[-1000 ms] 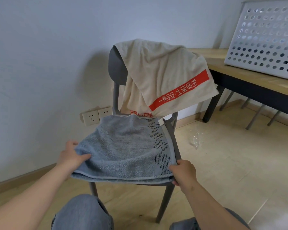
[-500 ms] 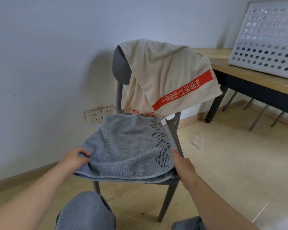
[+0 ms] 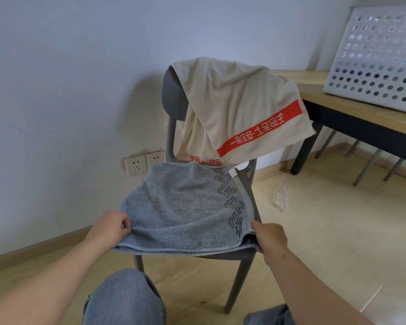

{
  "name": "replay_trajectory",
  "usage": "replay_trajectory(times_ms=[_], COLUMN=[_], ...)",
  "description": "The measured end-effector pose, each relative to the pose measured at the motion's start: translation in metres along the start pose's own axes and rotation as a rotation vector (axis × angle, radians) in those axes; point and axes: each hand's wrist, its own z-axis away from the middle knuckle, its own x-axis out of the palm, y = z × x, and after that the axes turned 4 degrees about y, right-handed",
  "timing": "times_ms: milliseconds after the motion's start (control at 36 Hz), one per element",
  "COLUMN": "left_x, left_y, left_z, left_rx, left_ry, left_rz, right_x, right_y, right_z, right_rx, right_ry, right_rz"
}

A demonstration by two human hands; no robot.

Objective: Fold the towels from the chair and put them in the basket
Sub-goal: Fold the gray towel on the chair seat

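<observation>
Since a second ago the left hand (image 3: 110, 228) has slid nearer along the left edge of the grey towel (image 3: 185, 207). Its fingers now pinch the near-left corner, while the right hand (image 3: 268, 236) curls its fingers round the near-right corner. The towel lies on the seat of the chair (image 3: 174, 97), apparently ready for another fold. The beige towel (image 3: 232, 109) hangs unchanged over the backrest. The basket (image 3: 380, 66) stands on the desk (image 3: 352, 113), far right.
</observation>
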Motion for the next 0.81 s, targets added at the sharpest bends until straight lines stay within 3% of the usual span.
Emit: replay_trajectory(times_ms=[278,500,639,722,806], left_x=[-0.018,-0.015,-0.011,-0.011,-0.010], left_y=[-0.007,-0.010,0.005,0.013,0.021], left_z=[0.005,0.012,0.001,-0.004,-0.009], left_rx=[-0.187,-0.338,-0.365,-0.273,-0.286], left_ry=[-0.060,-0.284,-0.105,-0.098,-0.056], left_rz=[0.347,0.588,0.760,0.681,0.719], right_x=[-0.009,-0.008,-0.008,-0.007,-0.010], right_y=[0.004,0.002,0.001,0.001,0.002], right_z=[-0.002,0.000,-0.006,-0.010,-0.016], right_rx=[0.023,-0.009,-0.106,-0.137,-0.132], right_ry=[-0.007,-0.052,-0.082,-0.122,-0.041], right_rz=[-0.097,0.005,0.085,0.193,0.145])
